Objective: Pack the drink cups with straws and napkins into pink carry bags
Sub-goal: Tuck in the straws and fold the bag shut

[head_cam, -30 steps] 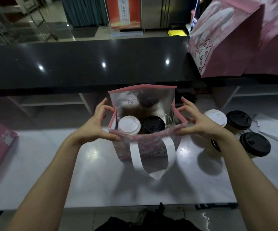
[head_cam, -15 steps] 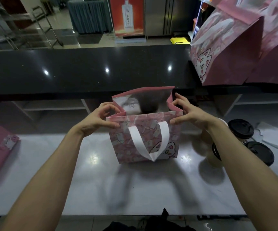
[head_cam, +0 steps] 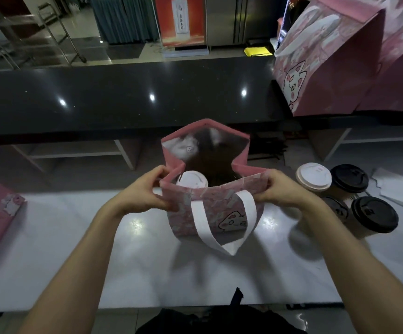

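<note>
I am pinching the near rim of the pink cat-print carry bag [head_cam: 210, 208] with both hands, left hand [head_cam: 145, 191] and right hand [head_cam: 281, 189], at its corners. It is standing on the pale glossy desk [head_cam: 123, 261], a white-lidded cup [head_cam: 192, 180] inside.

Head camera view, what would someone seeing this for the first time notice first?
Dead centre, a pink carry bag with a cartoon cat stands on the pale counter, its mouth pinched at either side by the left hand and right hand. A white-lidded cup shows inside. To the right wait more cups, and a larger pink bag sits on the dark upper counter.
</note>
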